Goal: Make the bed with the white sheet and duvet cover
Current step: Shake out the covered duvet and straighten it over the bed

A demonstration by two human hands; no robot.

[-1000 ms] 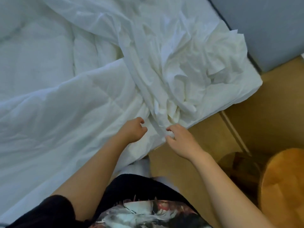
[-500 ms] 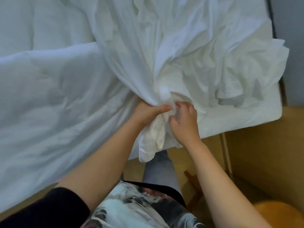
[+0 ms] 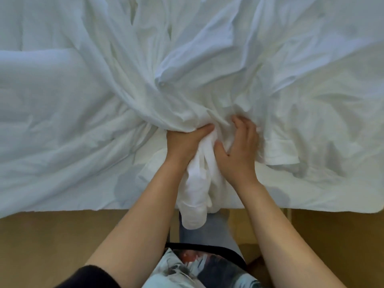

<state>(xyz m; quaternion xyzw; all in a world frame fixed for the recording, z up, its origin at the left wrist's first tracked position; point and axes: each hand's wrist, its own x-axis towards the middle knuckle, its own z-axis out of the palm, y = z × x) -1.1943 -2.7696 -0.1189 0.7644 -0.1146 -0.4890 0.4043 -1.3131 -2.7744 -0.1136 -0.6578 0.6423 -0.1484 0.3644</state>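
A crumpled white duvet cover (image 3: 218, 75) lies bunched across the middle and right of the bed. Under it on the left spreads a flatter white quilted duvet (image 3: 52, 125). My left hand (image 3: 185, 142) grips a gathered bunch of the cover at the bed's near edge, and a twisted tail of cloth (image 3: 195, 196) hangs down from that fist over the edge. My right hand (image 3: 241, 148) is right beside it, fingers curled into the folds of the same bunch. Which layer is the sheet I cannot tell.
The bed's near edge (image 3: 83, 210) runs across the frame, with tan floor (image 3: 41, 246) below it. My legs and patterned clothing (image 3: 197, 269) stand against the bed at the bottom middle.
Both hands reached from the bed's corner into the cover and gathered it. The view has swung to face the bed's edge squarely, and the wall and wooden stool have left the frame.
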